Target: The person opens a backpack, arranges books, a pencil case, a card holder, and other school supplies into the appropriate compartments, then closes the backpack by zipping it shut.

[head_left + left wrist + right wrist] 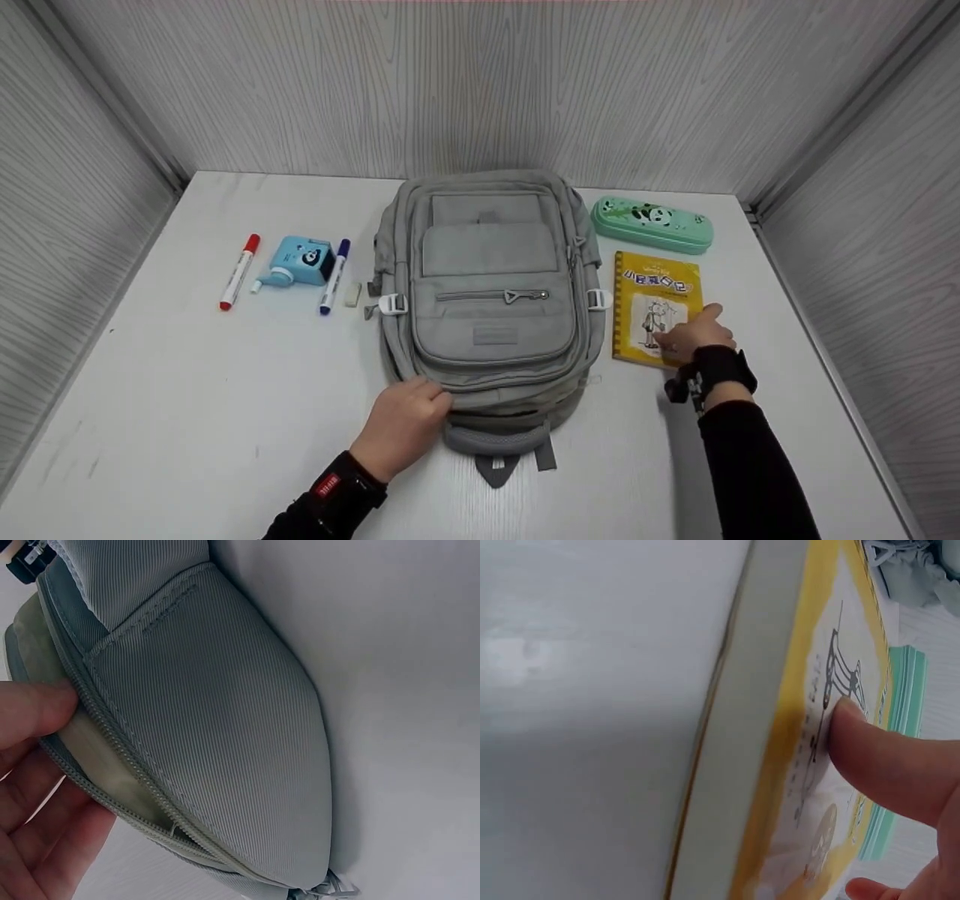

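Note:
A grey backpack (495, 307) lies on its back, its main zipper partly undone near the top handle. My left hand (405, 420) pinches the rim of that opening. In the left wrist view the thumb (56, 706) lies over the zippered edge, with the other fingers beneath it. A yellow comic book (652, 274) lies to the right of the backpack. My right hand (697, 334) is at its lower right edge, the thumb (885, 757) on the cover drawing. Its other fingers curl at the book's side, partly hidden.
A green panda pencil case (652, 223) lies behind the book. Left of the backpack are a red marker (240, 271), a blue panda bottle (301, 259), a blue marker (335, 276) and a small eraser (352, 295). Panel walls (480, 90) enclose the white table (187, 420).

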